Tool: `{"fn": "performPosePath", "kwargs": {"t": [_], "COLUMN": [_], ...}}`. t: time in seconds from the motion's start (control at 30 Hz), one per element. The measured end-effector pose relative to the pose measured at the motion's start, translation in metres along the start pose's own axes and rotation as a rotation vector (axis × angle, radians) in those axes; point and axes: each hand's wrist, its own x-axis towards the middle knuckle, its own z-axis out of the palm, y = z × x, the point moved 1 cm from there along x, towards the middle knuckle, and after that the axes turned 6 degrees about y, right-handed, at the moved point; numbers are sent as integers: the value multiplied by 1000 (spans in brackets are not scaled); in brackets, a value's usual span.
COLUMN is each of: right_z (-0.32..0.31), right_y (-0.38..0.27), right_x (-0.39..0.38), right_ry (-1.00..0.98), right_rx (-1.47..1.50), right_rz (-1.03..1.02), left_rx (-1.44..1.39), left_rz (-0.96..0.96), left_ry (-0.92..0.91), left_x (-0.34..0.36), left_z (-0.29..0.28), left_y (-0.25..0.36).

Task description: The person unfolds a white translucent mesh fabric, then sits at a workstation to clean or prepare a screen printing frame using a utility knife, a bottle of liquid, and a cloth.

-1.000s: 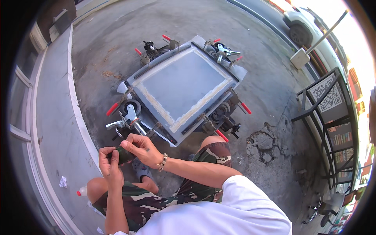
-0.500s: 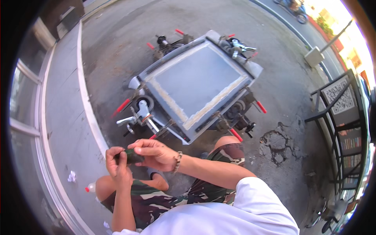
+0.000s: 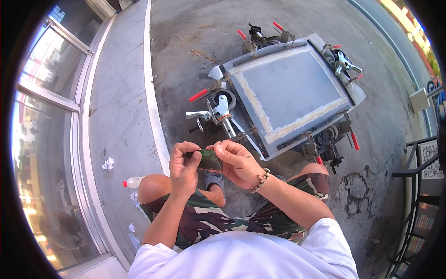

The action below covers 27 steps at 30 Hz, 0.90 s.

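Between my two hands, above my knees, is a small dark green, slightly see-through piece (image 3: pixel 210 159), perhaps a bit of film or a sleeve; its exact kind I cannot make out. Fingers and thumb of my left hand (image 3: pixel 185 163) pinch its left end. My right hand (image 3: pixel 237 162), with a beaded bracelet on the wrist, grips the right end. Beyond my hands stands a framed grey panel (image 3: pixel 292 88) with a pale, rough border. Around its edges sit several clamps with red handles (image 3: pixel 199 96) and a silver caster-like fitting (image 3: pixel 223 109).
On the left, a pale ledge (image 3: pixel 118 116) runs along glass doors (image 3: pixel 51 158). A clear bottle with a red cap (image 3: pixel 132 182) and crumpled paper (image 3: pixel 108 163) lie on it. Cracked pavement (image 3: pixel 355 190) is right of my knee, and a black metal rack (image 3: pixel 420 195) stands farther right.
The view has swung left, so the panel, ledge and hands appear farther right. Both hands still hold the green piece, and more of it shows between them.
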Motion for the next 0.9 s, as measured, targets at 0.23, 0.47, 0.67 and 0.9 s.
{"fn": "performPosePath", "kwargs": {"t": [0.23, 0.47, 0.67, 0.9], "right_z": [4, 10, 9, -3], "right_y": [1, -2, -2, -18], "right_x": [-2, -3, 1, -5], "right_ry": [-2, -33, 187, 290], "right_rx": [-55, -124, -471, -693], "right_rz": [-105, -159, -172, -389], "left_rx": [-24, 27, 297, 216], "left_rz": [42, -7, 301, 356], "left_ry": [-19, 54, 307, 602], "left_x": [3, 4, 31, 25], "left_z": [2, 0, -47, -164], "left_y": [1, 6, 49, 100]}}
